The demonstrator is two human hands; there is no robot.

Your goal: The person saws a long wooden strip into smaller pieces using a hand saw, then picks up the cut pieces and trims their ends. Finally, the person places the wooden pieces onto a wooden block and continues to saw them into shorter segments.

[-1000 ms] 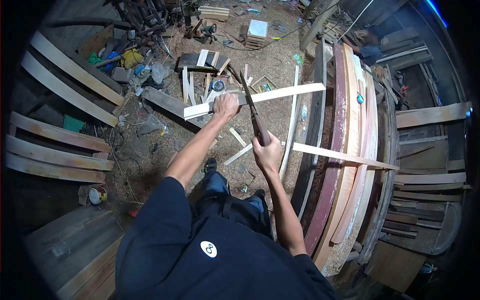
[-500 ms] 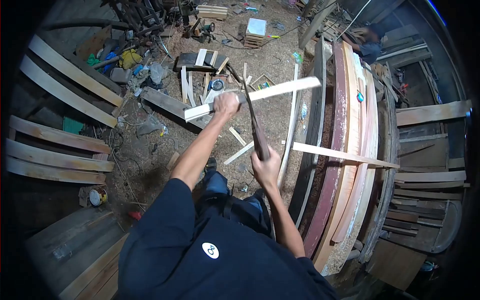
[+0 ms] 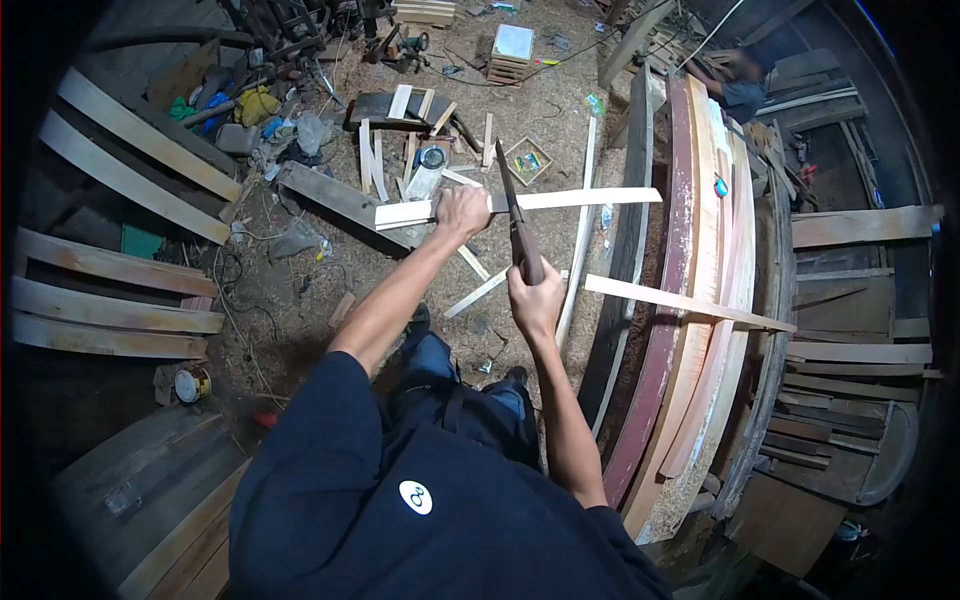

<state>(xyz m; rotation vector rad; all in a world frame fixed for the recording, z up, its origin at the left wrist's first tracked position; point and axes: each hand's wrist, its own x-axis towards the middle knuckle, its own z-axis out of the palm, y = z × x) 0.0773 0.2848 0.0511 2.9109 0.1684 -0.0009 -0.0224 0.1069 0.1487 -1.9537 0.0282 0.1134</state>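
My left hand (image 3: pixel 463 212) is wrapped round a pale wooden strip (image 3: pixel 590 199), which lies nearly level across the view. A handsaw (image 3: pixel 520 230) is in my right hand (image 3: pixel 537 297), its dark handle gripped in the closed fingers. The blade points away from me and crosses the strip just right of my left knuckles. Under the strip's left end is a weathered plank (image 3: pixel 335 203) lying low over the floor.
At the right runs a long workbench of boards (image 3: pixel 682 300), with a thin batten (image 3: pixel 690 304) laid across it. A blue tape measure (image 3: pixel 721 187) sits on the boards. Offcuts and a small wooden box (image 3: pixel 525 160) lie ahead. Another person (image 3: pixel 742 85) is beyond the bench.
The strip's right end has swung down, bringing it closer to level. My right hand and the saw have moved slightly upward in view; both grips are kept.
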